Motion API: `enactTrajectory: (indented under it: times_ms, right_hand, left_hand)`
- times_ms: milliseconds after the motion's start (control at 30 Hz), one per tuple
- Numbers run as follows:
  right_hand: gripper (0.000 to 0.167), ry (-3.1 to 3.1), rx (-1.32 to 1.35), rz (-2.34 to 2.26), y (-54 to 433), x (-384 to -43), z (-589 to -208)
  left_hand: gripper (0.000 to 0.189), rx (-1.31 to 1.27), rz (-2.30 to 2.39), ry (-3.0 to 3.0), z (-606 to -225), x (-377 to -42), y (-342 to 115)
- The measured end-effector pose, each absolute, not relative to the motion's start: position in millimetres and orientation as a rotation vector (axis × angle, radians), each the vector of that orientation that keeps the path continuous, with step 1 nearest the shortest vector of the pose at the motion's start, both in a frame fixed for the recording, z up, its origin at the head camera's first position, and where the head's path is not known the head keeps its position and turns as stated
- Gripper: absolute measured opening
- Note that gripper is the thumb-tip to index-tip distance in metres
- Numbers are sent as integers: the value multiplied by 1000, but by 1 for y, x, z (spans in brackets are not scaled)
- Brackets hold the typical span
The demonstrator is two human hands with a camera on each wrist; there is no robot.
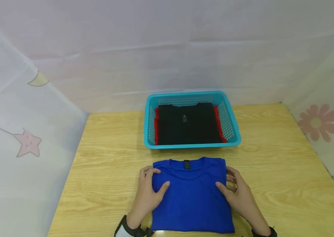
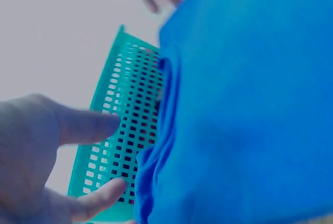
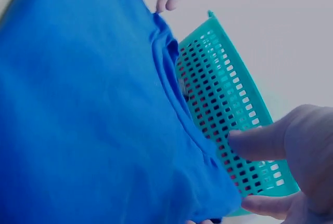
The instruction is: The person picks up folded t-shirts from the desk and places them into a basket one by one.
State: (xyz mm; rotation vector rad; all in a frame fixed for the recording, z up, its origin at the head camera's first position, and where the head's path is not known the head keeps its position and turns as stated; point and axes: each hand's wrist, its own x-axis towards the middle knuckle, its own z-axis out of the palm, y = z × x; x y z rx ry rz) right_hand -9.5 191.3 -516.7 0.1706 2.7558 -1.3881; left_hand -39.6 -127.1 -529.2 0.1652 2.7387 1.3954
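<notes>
A folded blue T-shirt (image 1: 193,197) lies flat on the table, its neckline and dark label (image 1: 187,164) toward the basket. At its left edge is my left hand (image 1: 149,194), thumb over the front of the shirt and fingers bent beside the upper corner. My right hand (image 1: 239,194) mirrors it at the right edge, with the thumb above the cloth and some fingertips hidden behind the side. Both wrist views show a wide gap between thumb (image 2: 93,127) and forefinger on the left, and likewise between thumb (image 3: 257,141) and forefinger on the right.
A turquoise plastic basket (image 1: 192,146) stands just beyond the shirt. Inside it, a folded black T-shirt (image 1: 189,128) lies over red cloth (image 1: 156,126). The wooden table (image 1: 104,171) meets pale printed sheets (image 1: 167,65) at the back and sides.
</notes>
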Motion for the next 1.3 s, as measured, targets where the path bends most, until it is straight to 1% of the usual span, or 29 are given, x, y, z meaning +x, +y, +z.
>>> enactTrajectory:
  times_ms: [133,200,267,367,467,533,667,900,1000,1167,1300]
  right_hand:
    - [81,2632,284,-1438,195,-19,-521]
    - [85,2552,357,-1428,196,-24,-522]
    - [84,2459,408,-1422,196,-28,-522]
    - [74,2349,430,-1421,193,-32,-520]
    - [63,2320,414,-1422,191,-34,-519]
    - [58,2321,393,-1428,190,-33,-517]
    - [60,2296,338,-1456,191,-33,-514]
    - [77,2150,270,-1522,200,-31,-514]
    - [82,2100,232,-1556,204,-31,-516]
    - [77,1975,115,-1643,208,-30,-520]
    - [74,1956,97,-1673,208,-28,-522]
  left_hand:
    - [48,98,1526,2598,-530,-49,-134]
    - [55,51,1548,2531,-533,-52,-136]
    - [64,8,1596,2458,-535,-53,-136]
    - [76,-75,1675,2358,-539,-53,-134]
    - [82,-102,1746,2281,-540,-52,-133]
    - [83,-96,1787,2221,-540,-52,-132]
    - [84,-83,1841,2135,-540,-51,-135]
    - [80,-36,1746,2102,-536,-48,-145]
    - [78,-13,1673,2070,-534,-49,-150]
    - [76,28,1661,2038,-536,-51,-154]
    - [79,20,1729,1974,-538,-50,-154]
